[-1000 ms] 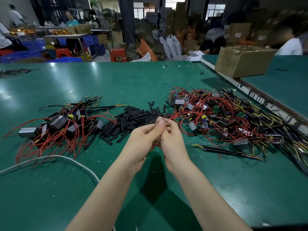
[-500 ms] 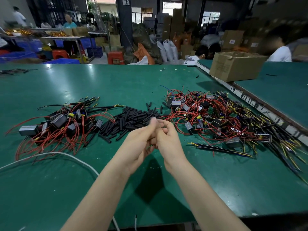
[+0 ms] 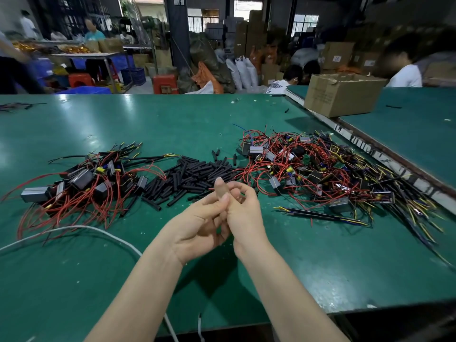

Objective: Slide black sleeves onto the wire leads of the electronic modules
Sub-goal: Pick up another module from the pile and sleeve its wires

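left pile of modules (image 3: 81,183), sleeves mostly on | black sleeves (image 3: 195,174) heaped mid-table | left hand (image 3: 199,225) and right hand (image 3: 243,208) touching above the table, fingers curled together; cannot tell what they hold | right pile of modules (image 3: 308,169) tangled | risk: pulling one lead could drag neighbouring modules along
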